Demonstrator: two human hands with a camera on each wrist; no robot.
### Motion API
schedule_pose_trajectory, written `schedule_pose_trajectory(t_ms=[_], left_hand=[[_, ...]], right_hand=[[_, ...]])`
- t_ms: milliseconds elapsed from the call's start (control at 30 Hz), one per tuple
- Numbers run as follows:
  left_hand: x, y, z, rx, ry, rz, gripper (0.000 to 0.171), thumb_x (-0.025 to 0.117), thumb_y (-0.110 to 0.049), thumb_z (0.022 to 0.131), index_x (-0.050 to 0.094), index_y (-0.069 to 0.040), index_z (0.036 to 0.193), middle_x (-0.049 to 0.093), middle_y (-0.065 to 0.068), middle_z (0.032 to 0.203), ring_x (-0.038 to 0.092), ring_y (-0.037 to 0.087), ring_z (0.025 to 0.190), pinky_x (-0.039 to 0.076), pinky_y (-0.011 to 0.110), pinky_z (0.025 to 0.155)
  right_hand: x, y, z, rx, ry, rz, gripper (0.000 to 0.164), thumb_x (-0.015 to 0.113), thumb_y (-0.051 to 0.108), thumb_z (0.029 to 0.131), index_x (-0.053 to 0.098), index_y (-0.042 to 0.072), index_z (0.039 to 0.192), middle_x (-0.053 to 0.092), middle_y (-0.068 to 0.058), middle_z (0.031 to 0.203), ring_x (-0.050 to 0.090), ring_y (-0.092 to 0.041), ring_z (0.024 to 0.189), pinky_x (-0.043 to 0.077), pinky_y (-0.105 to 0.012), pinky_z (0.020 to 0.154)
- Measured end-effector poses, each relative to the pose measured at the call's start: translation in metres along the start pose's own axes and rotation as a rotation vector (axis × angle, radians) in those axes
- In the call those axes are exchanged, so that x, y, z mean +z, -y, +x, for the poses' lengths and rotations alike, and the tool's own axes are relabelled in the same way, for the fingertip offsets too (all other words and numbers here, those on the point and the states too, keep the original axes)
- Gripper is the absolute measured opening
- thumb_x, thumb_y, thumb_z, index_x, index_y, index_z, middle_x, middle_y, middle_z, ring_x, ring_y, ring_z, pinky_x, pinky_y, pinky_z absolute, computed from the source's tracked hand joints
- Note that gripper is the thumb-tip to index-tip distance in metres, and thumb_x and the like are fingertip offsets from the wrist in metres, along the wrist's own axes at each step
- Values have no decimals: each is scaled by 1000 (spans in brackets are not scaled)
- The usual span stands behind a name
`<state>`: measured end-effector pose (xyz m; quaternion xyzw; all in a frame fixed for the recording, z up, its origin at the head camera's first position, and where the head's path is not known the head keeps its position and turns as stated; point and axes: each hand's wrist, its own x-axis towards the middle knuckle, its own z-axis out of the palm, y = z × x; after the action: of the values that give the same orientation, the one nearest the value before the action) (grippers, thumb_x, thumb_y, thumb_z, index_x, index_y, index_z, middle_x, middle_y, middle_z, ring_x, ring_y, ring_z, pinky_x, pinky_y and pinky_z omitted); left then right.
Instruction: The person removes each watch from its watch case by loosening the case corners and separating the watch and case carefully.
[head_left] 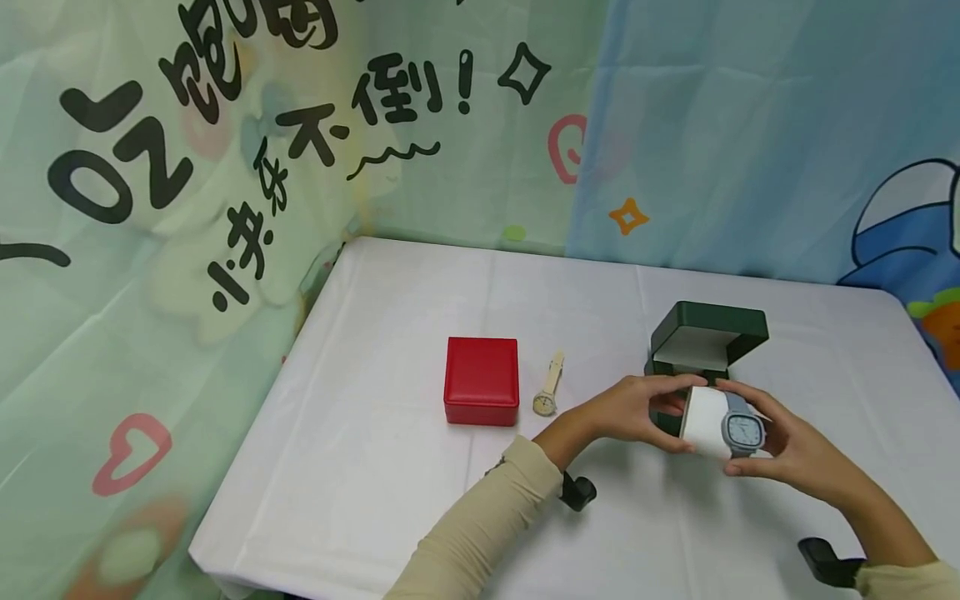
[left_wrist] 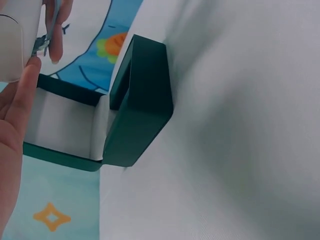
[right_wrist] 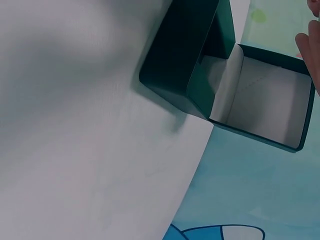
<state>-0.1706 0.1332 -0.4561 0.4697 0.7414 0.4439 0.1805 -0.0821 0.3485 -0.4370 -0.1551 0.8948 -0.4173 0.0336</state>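
Observation:
In the head view a watch with a blue-grey strap and squarish face (head_left: 744, 431) is wrapped around a white watch cushion (head_left: 703, 421). My left hand (head_left: 637, 408) grips the cushion's left end between thumb and fingers. From the other side, my right hand (head_left: 806, 450) holds the watch end, thumb below and fingers above. Just behind the hands stands a green watch box (head_left: 727, 318), its lid raised; both wrist views show its pale lining. The left wrist view catches part of the cushion (left_wrist: 11, 47); only fingertips (right_wrist: 311, 50) show at the right wrist view's edge.
Left of the hands, a closed red box (head_left: 482, 379) sits on the white-covered table (head_left: 390, 333). Beside it lies a second watch with a cream strap (head_left: 549, 387). A printed curtain (head_left: 465, 192) hangs behind the table. Black wrist-camera parts (head_left: 577, 492) stick out near the sleeves.

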Motion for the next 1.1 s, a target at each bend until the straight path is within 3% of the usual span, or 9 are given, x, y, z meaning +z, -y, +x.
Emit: schedule_pose_trajectory(t_ms=[333, 567, 633, 733, 800, 967, 1033, 1100], left_hand=[[2, 0, 2, -16, 0, 0, 80, 79, -11, 75, 38, -6, 144, 52, 9, 136, 61, 3, 110, 41, 1, 88], [5, 0, 4, -33, 15, -7, 80, 78, -12, 76, 36, -6, 145, 51, 9, 137, 59, 2, 111, 41, 2, 88], [5, 1, 4, -33, 16, -3, 80, 78, -12, 76, 36, -6, 145, 51, 9, 137, 59, 2, 111, 41, 2, 88], [5, 1, 5, -34, 18, 3, 80, 78, -12, 76, 36, -5, 145, 51, 9, 136, 59, 2, 110, 40, 1, 88], [5, 1, 5, -39, 19, 5, 81, 79, -12, 76, 37, -6, 145, 51, 9, 136, 59, 2, 109, 40, 1, 88], [6, 3, 6, -73, 29, 18, 80, 79, -14, 76, 37, -8, 144, 52, 8, 136, 60, 2, 108, 41, 1, 87], [7, 4, 6, -84, 34, 22, 80, 79, -15, 76, 38, -8, 144, 52, 7, 135, 60, 2, 108, 41, 2, 87], [7, 5, 6, -87, 37, 20, 80, 79, -15, 76, 37, -9, 144, 52, 7, 135, 60, 2, 108, 41, 2, 87]], right_hand=[[-3, -6, -2, 18, -44, -27, 95, 76, -9, 69, 29, 14, 148, 28, 36, 128, 39, 21, 101, 45, -9, 69], [-8, -13, -4, 78, -78, 8, 69, 68, -4, 82, 39, 15, 141, 38, 42, 116, 42, 24, 96, 47, -7, 66], [-10, -16, -4, 129, -87, -25, 60, 67, 4, 86, 41, 10, 139, 37, 45, 111, 39, 26, 93, 46, -6, 67], [-12, -29, -5, 212, -91, -68, 55, 65, 12, 89, 41, 0, 137, 34, 46, 107, 36, 28, 91, 47, -7, 67], [-11, -62, -7, 230, -119, -87, 54, 65, 19, 90, 43, 6, 138, 37, 45, 108, 37, 29, 92, 46, -6, 67], [-14, -66, -8, 256, -152, -95, 52, 60, 25, 93, 44, 8, 140, 39, 47, 108, 34, 31, 94, 42, -2, 68], [-17, -37, -8, 314, -147, -101, 55, 57, 26, 95, 40, -2, 139, 36, 48, 104, 50, 14, 109, 53, -20, 78], [-19, -35, -10, 375, -175, -110, 58, 53, 32, 97, 39, -2, 141, 34, 49, 100, 55, -14, 122, 52, -43, 88]])
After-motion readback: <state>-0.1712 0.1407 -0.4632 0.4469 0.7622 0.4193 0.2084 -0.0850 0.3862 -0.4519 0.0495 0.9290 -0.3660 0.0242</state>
